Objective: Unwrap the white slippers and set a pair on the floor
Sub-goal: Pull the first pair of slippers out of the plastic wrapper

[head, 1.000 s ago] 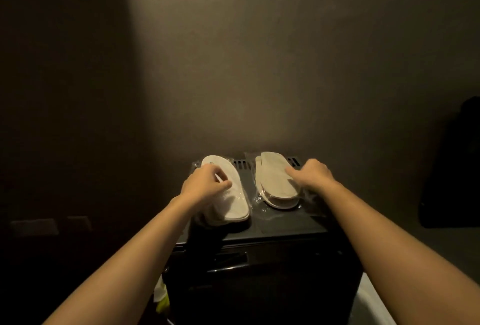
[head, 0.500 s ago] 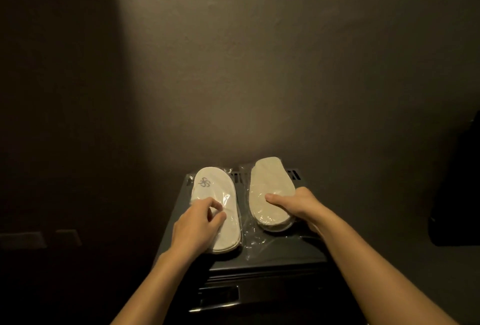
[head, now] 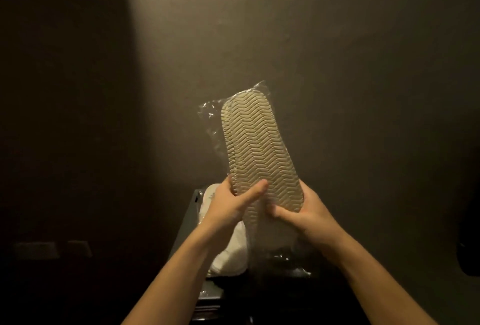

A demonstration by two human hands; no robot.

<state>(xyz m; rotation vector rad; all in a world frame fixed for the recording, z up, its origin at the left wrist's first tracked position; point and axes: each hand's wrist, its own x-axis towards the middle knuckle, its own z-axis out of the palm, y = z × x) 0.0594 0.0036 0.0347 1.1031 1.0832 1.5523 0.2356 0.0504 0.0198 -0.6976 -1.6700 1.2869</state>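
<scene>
I hold the clear-plastic-wrapped pair of white slippers upright before the dim wall, its wavy-ribbed beige sole facing me. My left hand clamps its lower left edge, thumb pressed across the sole — my right hand grips the lower right corner. The other white slipper pair lies below on the dark cabinet top.

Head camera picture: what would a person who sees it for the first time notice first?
The wrapped slippers draw the eye first: held up in the middle, wavy-tread sole facing the camera, clear plastic around them. The left hand and right hand grip their lower end. Below, partly hidden by the left arm, a second white pair lies on a dark cabinet.
</scene>
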